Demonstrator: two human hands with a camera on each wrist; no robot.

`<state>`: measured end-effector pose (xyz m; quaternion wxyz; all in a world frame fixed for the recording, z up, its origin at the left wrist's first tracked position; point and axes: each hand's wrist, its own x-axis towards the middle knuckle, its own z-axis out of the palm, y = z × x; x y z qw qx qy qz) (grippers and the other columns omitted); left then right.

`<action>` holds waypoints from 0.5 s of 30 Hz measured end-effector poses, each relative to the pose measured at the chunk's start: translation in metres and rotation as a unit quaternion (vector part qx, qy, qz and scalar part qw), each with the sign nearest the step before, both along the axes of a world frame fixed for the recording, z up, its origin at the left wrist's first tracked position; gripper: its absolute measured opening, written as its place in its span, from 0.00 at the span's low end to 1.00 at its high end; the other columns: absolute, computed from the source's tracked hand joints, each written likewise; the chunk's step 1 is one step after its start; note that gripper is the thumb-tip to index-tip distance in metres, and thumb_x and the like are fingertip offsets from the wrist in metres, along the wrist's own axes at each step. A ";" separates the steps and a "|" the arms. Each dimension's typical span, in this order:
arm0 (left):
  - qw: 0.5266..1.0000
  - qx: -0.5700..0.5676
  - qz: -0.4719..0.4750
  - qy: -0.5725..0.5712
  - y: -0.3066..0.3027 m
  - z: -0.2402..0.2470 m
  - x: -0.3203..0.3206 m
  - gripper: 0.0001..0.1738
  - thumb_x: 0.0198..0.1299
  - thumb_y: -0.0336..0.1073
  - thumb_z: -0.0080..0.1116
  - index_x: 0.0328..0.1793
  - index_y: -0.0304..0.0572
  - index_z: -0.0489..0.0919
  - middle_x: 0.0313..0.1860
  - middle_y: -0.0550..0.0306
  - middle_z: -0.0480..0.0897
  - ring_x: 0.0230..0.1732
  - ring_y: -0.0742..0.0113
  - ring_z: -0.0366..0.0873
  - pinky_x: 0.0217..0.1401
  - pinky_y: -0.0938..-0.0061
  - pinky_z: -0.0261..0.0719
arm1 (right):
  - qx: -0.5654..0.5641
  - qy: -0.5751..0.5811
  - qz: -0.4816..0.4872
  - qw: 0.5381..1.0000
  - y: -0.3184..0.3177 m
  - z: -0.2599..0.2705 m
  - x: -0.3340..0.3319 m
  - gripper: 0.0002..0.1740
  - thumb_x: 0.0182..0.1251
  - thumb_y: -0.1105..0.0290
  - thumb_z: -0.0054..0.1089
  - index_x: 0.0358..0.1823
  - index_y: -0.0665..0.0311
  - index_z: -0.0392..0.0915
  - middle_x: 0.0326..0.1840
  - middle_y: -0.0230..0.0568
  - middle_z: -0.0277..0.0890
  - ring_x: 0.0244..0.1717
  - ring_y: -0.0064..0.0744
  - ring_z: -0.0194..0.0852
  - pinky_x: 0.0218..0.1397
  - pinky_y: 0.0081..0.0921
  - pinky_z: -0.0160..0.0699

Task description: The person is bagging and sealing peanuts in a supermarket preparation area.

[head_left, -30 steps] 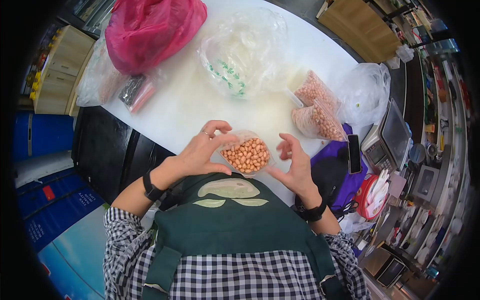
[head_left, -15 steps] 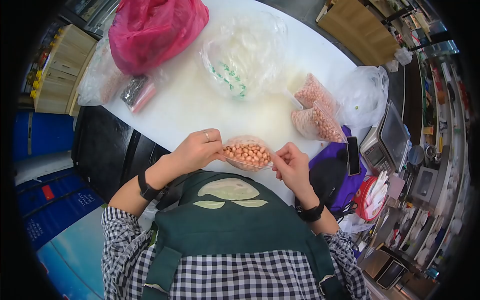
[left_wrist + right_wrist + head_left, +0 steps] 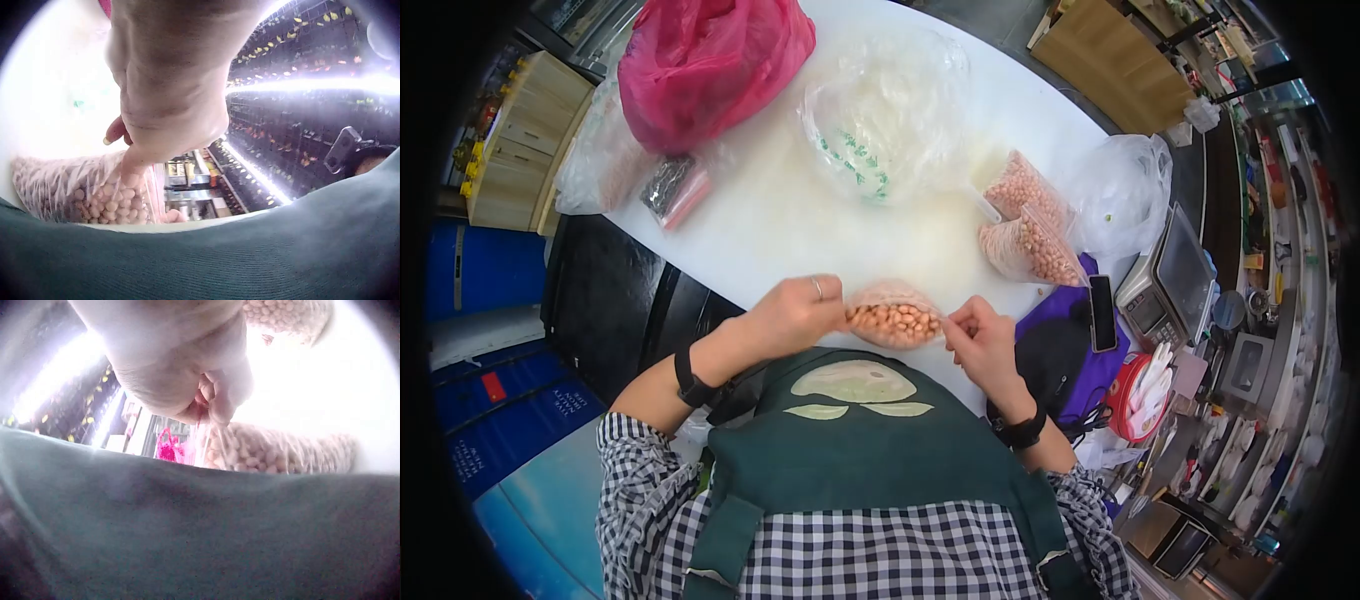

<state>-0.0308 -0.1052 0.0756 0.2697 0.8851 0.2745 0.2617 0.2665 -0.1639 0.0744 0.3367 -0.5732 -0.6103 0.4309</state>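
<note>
1. Desk point(image 3: 780, 225): white top, carrying every item listed below except the apron.
2. Apron point(image 3: 870, 440): dark green, worn over a checked shirt, close against the near edge of the desk.
3. Pink bag point(image 3: 700, 60): bulging, at the far left corner of the desk.
4. Clear bag point(image 3: 890, 100): large and crumpled with green print, just right of the pink bag.
5. Second clear bag point(image 3: 1125, 190): crumpled, at the right edge of the desk, next to the scale.
6. Scale point(image 3: 1170, 280): grey, at the right, well apart from the hands.
7. Two filled bags point(image 3: 1025, 245): full of peanuts and lying side by side, touching, between the clear bag and the scale.
8. Left hand point(image 3: 795, 315): fingers curled, with thumb and fingertips pinching the left end of the small bag's top edge.
9. Right hand point(image 3: 978, 335): fingers curled, pinching the right end of the same edge. The right wrist view confirms the plastic is nipped between thumb and finger.
10. Small bag of peanuts point(image 3: 892, 318): clear, about half full, stretched between both hands at the near edge of the desk, directly in front of the apron. I cannot tell whether it rests on the desk or hangs just above it.
11. Phone point(image 3: 1102, 312): dark, lying on a purple cloth to the right of the right hand.
12. Ring point(image 3: 817, 290): on a finger of the left hand.
</note>
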 end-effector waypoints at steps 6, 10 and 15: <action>1.000 -0.003 0.011 -0.010 -0.001 -0.001 0.002 0.10 0.46 0.24 0.73 0.27 0.38 0.79 0.28 0.55 0.77 0.29 0.56 0.80 0.30 0.64 0.80 | -0.069 0.035 -0.038 0.996 0.003 -0.001 0.002 0.07 0.69 0.77 0.64 0.32 0.69 0.75 0.18 0.37 0.80 0.19 0.21 0.79 0.23 0.21 0.73; 0.998 0.053 0.002 -0.027 -0.008 0.004 0.002 0.11 0.46 0.25 0.74 0.26 0.38 0.78 0.28 0.55 0.77 0.29 0.57 0.80 0.30 0.65 0.80 | 0.007 0.007 0.005 1.000 -0.006 0.007 -0.001 0.07 0.69 0.77 0.63 0.33 0.69 0.74 0.18 0.36 0.79 0.16 0.19 0.77 0.20 0.19 0.69; 0.999 0.014 0.024 -0.026 -0.006 -0.005 0.006 0.12 0.46 0.25 0.75 0.26 0.38 0.78 0.27 0.56 0.76 0.29 0.58 0.80 0.29 0.66 0.79 | -0.035 0.041 -0.016 0.998 0.010 0.004 0.003 0.07 0.70 0.78 0.62 0.33 0.69 0.73 0.18 0.35 0.79 0.15 0.16 0.73 0.17 0.17 0.67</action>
